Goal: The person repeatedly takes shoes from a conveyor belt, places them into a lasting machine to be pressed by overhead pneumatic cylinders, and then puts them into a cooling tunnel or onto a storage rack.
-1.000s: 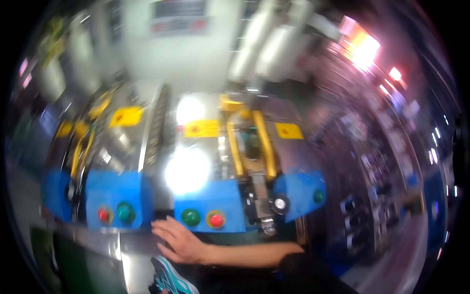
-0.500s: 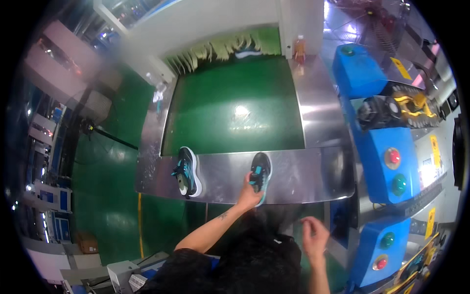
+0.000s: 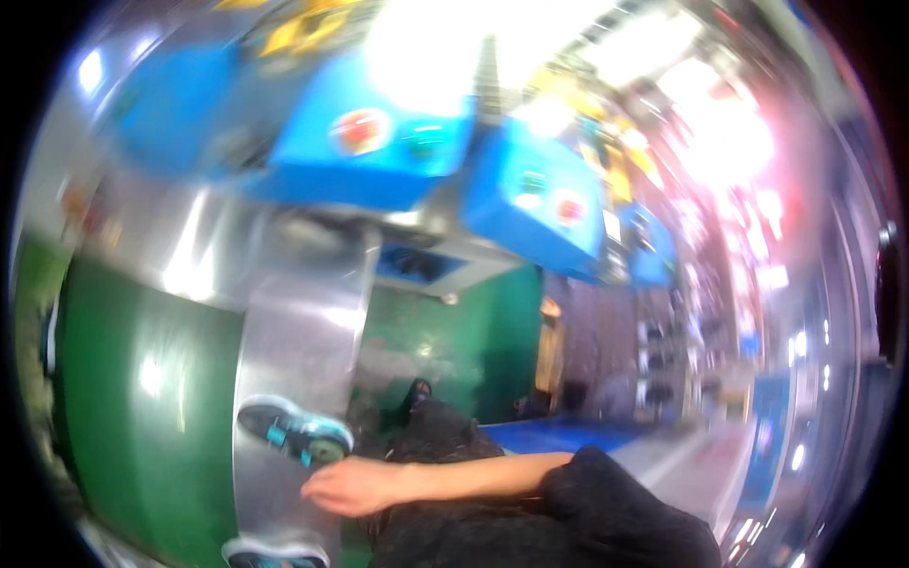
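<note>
My right hand (image 3: 352,486) comes in from the lower right, its bare forearm stretched over my dark clothing. It hangs beside the heel of a black and teal sneaker (image 3: 295,431) with a white sole, on the steel ledge (image 3: 301,327). Its fingers look bent and bunched, but blur hides whether they touch anything. Another sneaker (image 3: 276,552) of the same look is cut off by the lower edge. My left hand is not in view.
Left of the ledge lies a green belt (image 3: 151,379). Beyond the ledge stand blue machine housings (image 3: 369,142) (image 3: 535,204) with red and green buttons. The green floor (image 3: 445,331) and a blue-topped surface (image 3: 559,434) are to the right.
The view has swung to the right, shifting the ledge and sneakers to the lower left. My left hand, earlier on the right-hand sneaker, has left view. My right hand is now near that sneaker's heel.
</note>
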{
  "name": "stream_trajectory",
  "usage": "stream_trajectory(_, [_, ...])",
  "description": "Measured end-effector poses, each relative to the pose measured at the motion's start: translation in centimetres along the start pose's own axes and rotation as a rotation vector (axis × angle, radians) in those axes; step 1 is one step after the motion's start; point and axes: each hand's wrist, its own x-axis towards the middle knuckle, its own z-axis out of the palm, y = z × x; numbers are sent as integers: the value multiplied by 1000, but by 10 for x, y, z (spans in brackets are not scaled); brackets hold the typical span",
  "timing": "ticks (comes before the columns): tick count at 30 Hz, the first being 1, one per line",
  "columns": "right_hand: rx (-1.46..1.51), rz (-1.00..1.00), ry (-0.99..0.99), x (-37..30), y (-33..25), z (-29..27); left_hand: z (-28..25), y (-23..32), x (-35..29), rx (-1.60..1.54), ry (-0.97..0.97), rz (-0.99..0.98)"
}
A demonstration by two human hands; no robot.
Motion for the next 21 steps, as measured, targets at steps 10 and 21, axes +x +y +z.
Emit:
stream_trajectory(10, [244,102,454,-36,-30,-22,41,312,-54,-264,-865,470])
stream_trajectory(21, [949,-704,839,-282,-72,-151,3,475,-225,189,-1464,1030])
